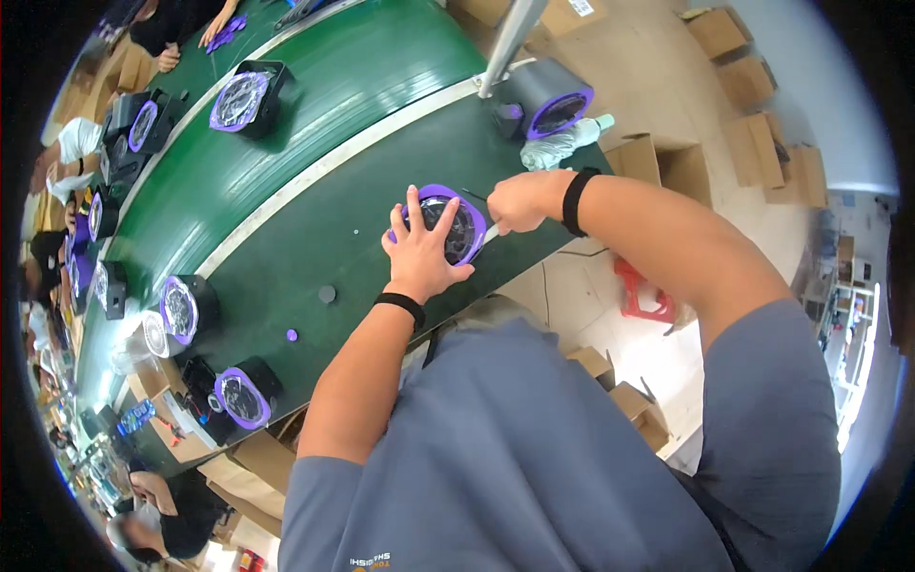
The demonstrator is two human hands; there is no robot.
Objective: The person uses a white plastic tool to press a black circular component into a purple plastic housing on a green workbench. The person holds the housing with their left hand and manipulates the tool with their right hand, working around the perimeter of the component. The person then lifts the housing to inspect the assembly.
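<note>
A round speaker (463, 231) with a purple rim and a shiny, film-like dark face sits near the green table's right edge. Across its face and left rim my left hand (422, 250) rests with fingers spread, covering part of it. Just right of the rim is my right hand (519, 202), closed around a slim tool (474, 194) whose thin dark end sticks out toward the speaker. The tool's handle is mostly hidden in my fist. Something pale shows below that fist, too small to name.
A larger purple-rimmed speaker (559, 110) stands at the far right beside a clear plastic bag (558, 148). Beyond a pale rail, a green conveyor (353, 86) carries more speakers. A black disc (328, 295) and purple cap (292, 335) lie leftward. A red stool (645, 291) and cartons stand on the floor.
</note>
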